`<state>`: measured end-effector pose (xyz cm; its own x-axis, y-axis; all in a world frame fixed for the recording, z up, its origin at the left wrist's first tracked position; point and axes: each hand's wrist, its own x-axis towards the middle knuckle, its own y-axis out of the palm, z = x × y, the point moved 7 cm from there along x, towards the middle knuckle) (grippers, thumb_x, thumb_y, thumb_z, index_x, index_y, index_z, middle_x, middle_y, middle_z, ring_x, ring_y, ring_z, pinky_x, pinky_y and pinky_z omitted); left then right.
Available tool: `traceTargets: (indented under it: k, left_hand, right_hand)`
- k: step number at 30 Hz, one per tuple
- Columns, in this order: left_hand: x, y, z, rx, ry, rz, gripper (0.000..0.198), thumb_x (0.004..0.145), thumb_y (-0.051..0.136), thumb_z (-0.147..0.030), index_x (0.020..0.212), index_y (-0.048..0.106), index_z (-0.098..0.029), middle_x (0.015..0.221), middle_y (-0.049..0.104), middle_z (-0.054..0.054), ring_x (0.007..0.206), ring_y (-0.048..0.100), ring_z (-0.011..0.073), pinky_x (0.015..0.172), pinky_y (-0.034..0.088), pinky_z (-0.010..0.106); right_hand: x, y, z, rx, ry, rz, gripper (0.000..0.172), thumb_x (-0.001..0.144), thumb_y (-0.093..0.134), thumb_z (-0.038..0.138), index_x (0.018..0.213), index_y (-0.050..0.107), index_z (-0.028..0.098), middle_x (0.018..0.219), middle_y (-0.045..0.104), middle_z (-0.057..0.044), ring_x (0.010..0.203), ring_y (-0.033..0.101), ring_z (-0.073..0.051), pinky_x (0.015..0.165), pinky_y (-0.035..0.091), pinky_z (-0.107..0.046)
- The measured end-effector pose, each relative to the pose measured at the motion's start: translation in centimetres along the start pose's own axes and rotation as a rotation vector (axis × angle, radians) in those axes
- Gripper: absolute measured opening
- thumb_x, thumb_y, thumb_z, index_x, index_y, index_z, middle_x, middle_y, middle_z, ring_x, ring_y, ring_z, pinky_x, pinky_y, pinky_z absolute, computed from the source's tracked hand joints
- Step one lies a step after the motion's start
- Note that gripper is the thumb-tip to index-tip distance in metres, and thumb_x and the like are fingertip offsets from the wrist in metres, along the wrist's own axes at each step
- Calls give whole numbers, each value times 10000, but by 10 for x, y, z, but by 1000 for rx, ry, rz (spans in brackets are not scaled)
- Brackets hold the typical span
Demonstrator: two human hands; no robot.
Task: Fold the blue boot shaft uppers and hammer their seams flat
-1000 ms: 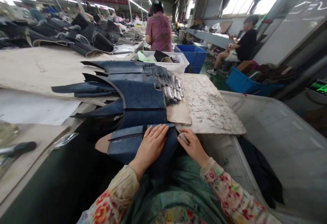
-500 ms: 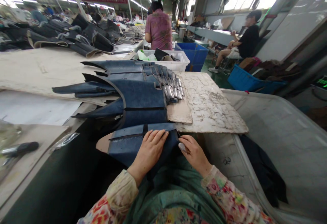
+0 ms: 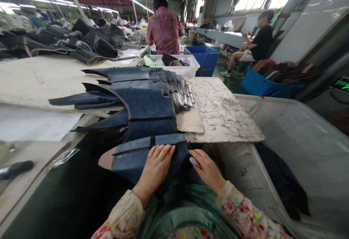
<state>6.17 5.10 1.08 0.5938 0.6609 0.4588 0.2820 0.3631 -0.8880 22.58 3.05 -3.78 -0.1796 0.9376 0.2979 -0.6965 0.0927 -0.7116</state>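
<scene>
**Workshop bench with a blue panel at its near edge, under two bare hands**

A pale, scuffed board (image 3: 226,108) extends beyond and to the right of the hands; directly ahead of the left hand (image 3: 156,164) lies a stack of blue pieces (image 3: 149,104). A large translucent bin (image 3: 308,159) stands to the right of the right hand (image 3: 205,168). The blue panel (image 3: 131,162), crossed by a dark seam, lies beneath the left hand and reaches rightward to the right fingertips. The left hand is spread nearly flat, its fingers together and resting on the panel (the thumb is out of sight). The right hand is half curled at the panel's right edge; a pale item (image 3: 193,161) shows by its fingers, but whether it is gripped or worn cannot be told. The step in hand appears to be close work on that edge; the next move probably calls for steady left-hand pressure and fine right-hand fingertip control.
</scene>
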Motion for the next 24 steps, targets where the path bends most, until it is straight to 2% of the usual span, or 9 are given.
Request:
traceTargets:
  k: [4,8,12,14,16,19,24]
  left_hand:
    - [14,0,-3,-18,-114,15,304,876,433,-178,1137,588,-198,1096,647,87,1012,557,226,889,394,395]
    - [26,11,-15,-80,-71,73,328,875,433,-173,1178,558,-176,1146,627,86,1065,537,231,919,387,400]
    - [31,21,-19,-130,-61,110,349,876,427,-177,1205,539,-162,1164,611,101,1078,530,231,913,408,393]
    - [33,23,-21,-150,-58,117,343,882,419,-187,1201,543,-163,1155,613,103,1067,534,228,896,422,393]
    - [34,24,-22,-158,-54,118,332,889,413,-203,1188,555,-170,1144,619,103,1058,536,229,878,430,398]
    - [38,23,-21,-154,-68,108,317,897,406,-220,1166,569,-181,1128,626,105,1048,538,231,856,430,403]
    - [43,20,-16,-198,-48,151,275,903,384,-188,1087,588,-186,1042,643,75,978,553,195,840,439,366]
  right_hand:
    - [-1,4,-2,-9,21,54,369,919,394,282,1255,520,197,1054,610,-100,969,592,-210,838,514,-344]
    - [-4,9,-8,-29,63,135,406,933,376,318,1300,486,187,935,652,-81,834,632,-196,761,528,-325]
    - [0,2,-8,-34,25,175,450,919,409,357,1334,449,187,1003,660,-88,880,638,-205,789,521,-328]
    - [6,-11,-6,-35,19,131,505,912,418,376,1382,379,192,1061,646,-94,912,633,-206,812,514,-328]
    - [14,-29,-5,-61,42,33,527,920,394,374,1411,325,195,1116,620,-105,968,612,-213,849,500,-342]
    - [26,-46,4,-145,41,-86,457,928,371,326,1370,404,211,1125,593,-114,1038,560,-235,903,469,-389]
    - [38,-38,29,-171,-84,-56,374,908,398,197,1249,544,241,1109,584,-86,1035,522,-231,928,453,-417]
